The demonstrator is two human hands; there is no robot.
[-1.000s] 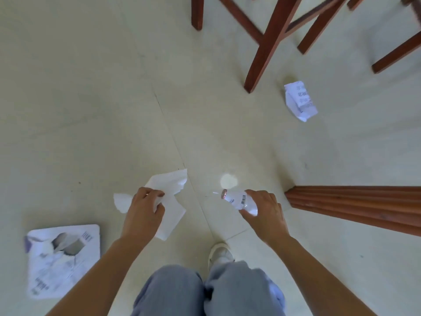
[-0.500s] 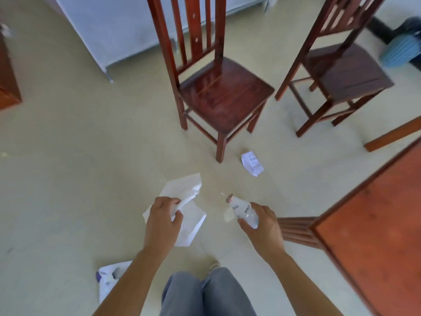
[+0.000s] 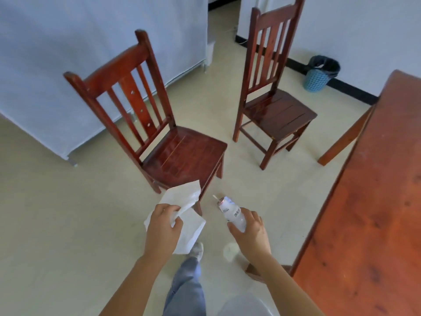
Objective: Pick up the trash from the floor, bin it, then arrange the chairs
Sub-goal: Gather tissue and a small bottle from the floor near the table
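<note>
Over on the left, my view has lifted off the floor, so the near chair (image 3: 182,153) now shows whole. Below it my left hand (image 3: 163,231) still pinches the crumpled white paper (image 3: 184,199) in curled fingers. My right hand (image 3: 250,233) wraps the small pale bottle (image 3: 232,213), barcode label up, neck pointing away. Past the far chair (image 3: 280,112), the blue, dark-lined bin (image 3: 320,73) has come into view by the wall, well apart from both hands. I judge that carrying comes next.
</note>
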